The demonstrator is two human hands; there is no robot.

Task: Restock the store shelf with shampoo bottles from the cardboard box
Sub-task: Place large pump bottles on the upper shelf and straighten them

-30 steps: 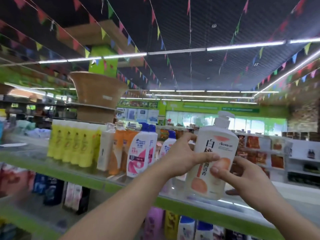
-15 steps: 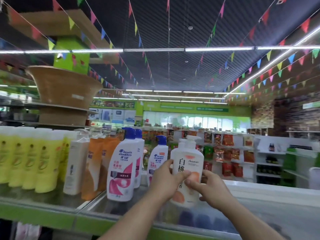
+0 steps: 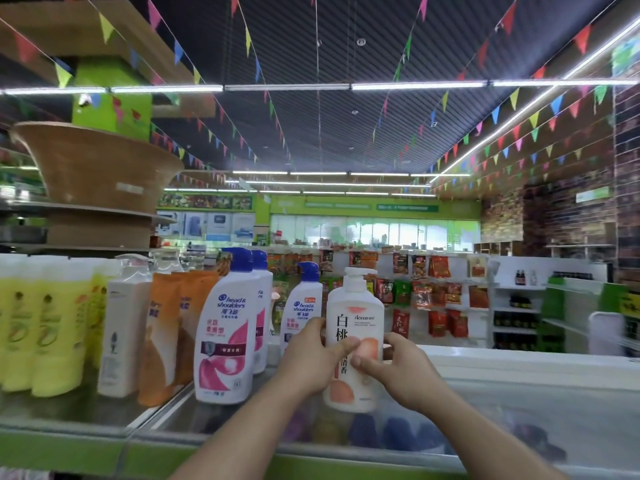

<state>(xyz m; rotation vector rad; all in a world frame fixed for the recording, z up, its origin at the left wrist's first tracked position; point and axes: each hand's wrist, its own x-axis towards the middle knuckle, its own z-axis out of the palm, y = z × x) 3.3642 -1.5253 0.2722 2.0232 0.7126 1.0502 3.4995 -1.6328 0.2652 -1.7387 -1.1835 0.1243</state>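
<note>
White plastic, printed with peach artwork and black Chinese characters, made up the pump shampoo bottle (image 3: 356,306) that stood upright at the middle of the glass shelf (image 3: 519,410), just right of the white-and-pink bottles (image 3: 228,334) with blue caps. Both hands clasped it: the left hand (image 3: 308,358) curled round its left side with the thumb across the label, and the right hand (image 3: 401,368) wrapped its right side, thumb on the front. Whether its base touched the glass could not be told. Further left along the shelf stood orange bottles (image 3: 166,334), a plain white dispenser (image 3: 121,327) and a row of yellow bottles (image 3: 45,323).
</note>
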